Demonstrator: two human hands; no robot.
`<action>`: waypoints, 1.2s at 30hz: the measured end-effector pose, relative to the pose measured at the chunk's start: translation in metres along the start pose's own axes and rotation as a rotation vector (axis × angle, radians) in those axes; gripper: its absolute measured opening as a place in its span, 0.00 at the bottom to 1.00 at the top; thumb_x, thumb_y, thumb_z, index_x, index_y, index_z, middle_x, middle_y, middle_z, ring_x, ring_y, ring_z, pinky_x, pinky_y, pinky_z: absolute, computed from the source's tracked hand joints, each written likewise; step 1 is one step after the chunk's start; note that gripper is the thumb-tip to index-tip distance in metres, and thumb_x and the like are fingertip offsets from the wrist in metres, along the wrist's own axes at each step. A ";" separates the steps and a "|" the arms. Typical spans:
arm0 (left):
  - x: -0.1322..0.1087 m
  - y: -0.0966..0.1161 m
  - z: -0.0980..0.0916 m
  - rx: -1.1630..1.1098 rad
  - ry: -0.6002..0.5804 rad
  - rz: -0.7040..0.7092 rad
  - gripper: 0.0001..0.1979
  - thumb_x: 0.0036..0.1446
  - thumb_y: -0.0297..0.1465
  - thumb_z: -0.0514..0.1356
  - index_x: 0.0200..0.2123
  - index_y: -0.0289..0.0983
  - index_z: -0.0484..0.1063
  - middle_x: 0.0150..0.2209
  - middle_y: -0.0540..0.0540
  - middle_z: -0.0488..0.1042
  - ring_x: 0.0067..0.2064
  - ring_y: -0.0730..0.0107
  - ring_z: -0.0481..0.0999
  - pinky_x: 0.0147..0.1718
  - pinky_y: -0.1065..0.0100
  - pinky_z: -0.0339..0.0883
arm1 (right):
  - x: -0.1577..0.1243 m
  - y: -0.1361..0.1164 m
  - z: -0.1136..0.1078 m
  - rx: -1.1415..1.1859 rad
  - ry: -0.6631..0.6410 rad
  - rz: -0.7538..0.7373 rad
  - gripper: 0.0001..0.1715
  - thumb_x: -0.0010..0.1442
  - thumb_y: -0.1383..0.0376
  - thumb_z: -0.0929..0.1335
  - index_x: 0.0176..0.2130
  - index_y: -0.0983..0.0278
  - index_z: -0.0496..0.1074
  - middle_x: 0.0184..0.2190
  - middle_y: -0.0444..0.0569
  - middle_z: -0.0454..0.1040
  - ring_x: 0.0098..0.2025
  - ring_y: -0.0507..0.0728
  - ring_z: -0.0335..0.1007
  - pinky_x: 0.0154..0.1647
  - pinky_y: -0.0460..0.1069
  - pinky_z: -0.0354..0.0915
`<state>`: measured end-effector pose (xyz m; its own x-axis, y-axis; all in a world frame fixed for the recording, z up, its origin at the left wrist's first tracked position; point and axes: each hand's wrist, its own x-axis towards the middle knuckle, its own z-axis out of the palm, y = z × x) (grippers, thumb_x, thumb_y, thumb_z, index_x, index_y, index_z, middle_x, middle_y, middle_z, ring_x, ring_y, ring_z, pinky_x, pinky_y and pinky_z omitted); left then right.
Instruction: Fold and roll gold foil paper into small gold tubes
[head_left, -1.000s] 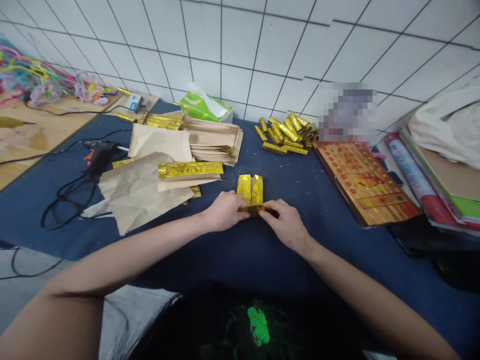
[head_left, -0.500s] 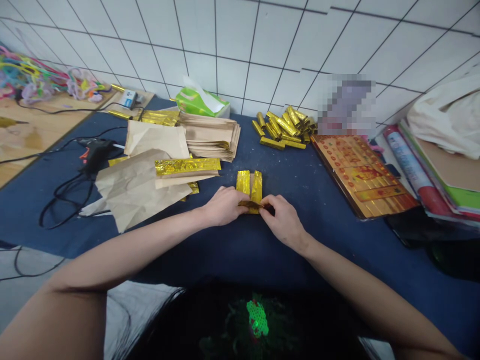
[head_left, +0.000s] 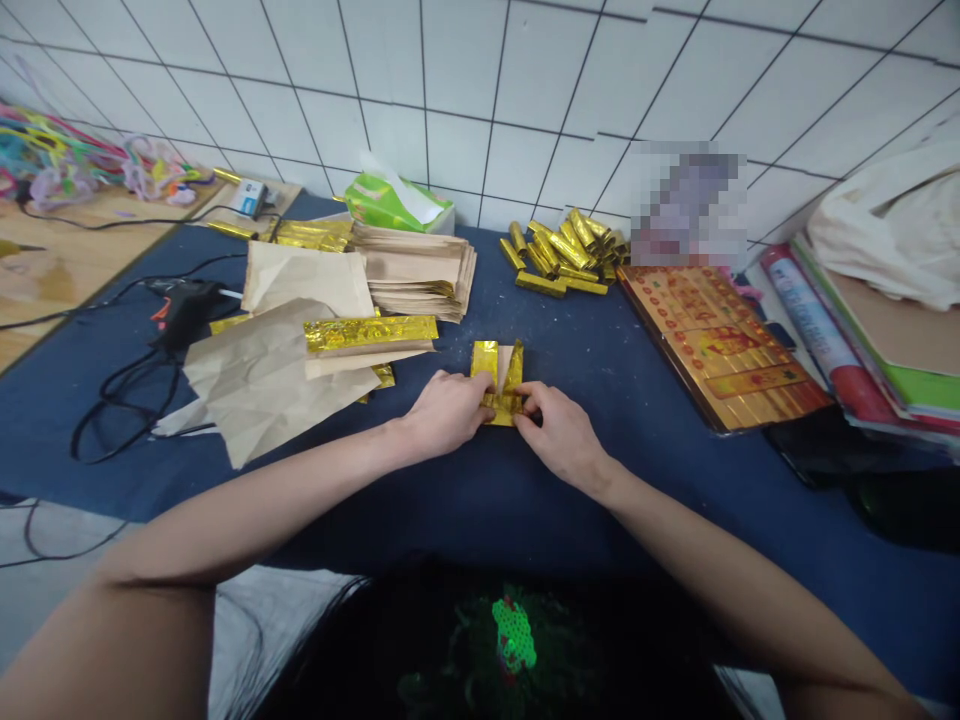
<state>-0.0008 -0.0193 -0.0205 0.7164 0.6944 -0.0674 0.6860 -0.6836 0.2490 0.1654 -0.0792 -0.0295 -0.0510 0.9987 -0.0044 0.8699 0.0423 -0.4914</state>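
A small gold foil paper [head_left: 500, 380], partly folded with a tan strip down its middle, lies on the blue table cover [head_left: 585, 360]. My left hand [head_left: 442, 410] pinches its near left corner. My right hand [head_left: 555, 430] pinches its near right corner. Both hands press the paper's lower end, which is folded up over the rest. The fingertips hide part of the fold.
Left of my hands lie crumpled brown papers [head_left: 262, 375], a gold strip [head_left: 371, 332] and a paper stack [head_left: 420, 270]. A black glue gun [head_left: 184, 300] with cords sits farther left. Folded gold ingots [head_left: 559, 255] are piled at the back, by a printed gold board [head_left: 720, 345].
My hands have shifted slightly away from me and folded the paper's near end up over its body. The view has tilted down a little.
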 end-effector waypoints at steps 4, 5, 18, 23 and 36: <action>-0.002 0.000 0.002 0.005 0.016 0.001 0.12 0.56 0.33 0.55 0.43 0.35 0.64 0.34 0.43 0.75 0.38 0.59 0.75 0.38 0.62 0.62 | 0.004 -0.002 -0.005 -0.136 -0.089 -0.073 0.15 0.53 0.71 0.61 0.40 0.63 0.70 0.29 0.47 0.72 0.33 0.57 0.66 0.34 0.50 0.59; -0.002 0.000 0.003 0.005 0.023 0.008 0.13 0.56 0.32 0.55 0.45 0.35 0.64 0.35 0.43 0.75 0.38 0.60 0.74 0.38 0.62 0.62 | 0.005 -0.003 -0.006 -0.166 -0.107 -0.095 0.14 0.53 0.71 0.61 0.39 0.63 0.70 0.29 0.47 0.73 0.34 0.57 0.66 0.34 0.50 0.59; -0.002 0.000 -0.003 0.069 -0.030 0.126 0.20 0.58 0.30 0.53 0.54 0.39 0.61 0.37 0.45 0.74 0.41 0.60 0.72 0.38 0.62 0.59 | 0.004 -0.003 -0.010 0.020 -0.112 -0.006 0.19 0.51 0.71 0.61 0.45 0.63 0.63 0.25 0.43 0.69 0.28 0.53 0.67 0.30 0.47 0.59; -0.002 0.000 -0.002 0.058 -0.007 0.120 0.16 0.58 0.30 0.51 0.50 0.40 0.65 0.35 0.45 0.75 0.39 0.61 0.73 0.37 0.63 0.59 | 0.002 -0.003 -0.008 0.041 -0.079 -0.014 0.17 0.52 0.72 0.60 0.43 0.63 0.63 0.24 0.43 0.69 0.28 0.53 0.66 0.30 0.47 0.60; -0.004 0.005 0.005 0.203 0.054 0.129 0.16 0.60 0.29 0.49 0.51 0.38 0.63 0.34 0.43 0.72 0.37 0.61 0.71 0.35 0.62 0.58 | 0.005 -0.002 -0.004 -0.080 -0.078 -0.044 0.14 0.53 0.71 0.59 0.41 0.63 0.62 0.27 0.46 0.72 0.27 0.54 0.68 0.28 0.48 0.57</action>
<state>0.0004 -0.0270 -0.0242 0.7957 0.6056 0.0053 0.6046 -0.7948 0.0528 0.1656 -0.0743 -0.0254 -0.1252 0.9907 -0.0535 0.9024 0.0912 -0.4212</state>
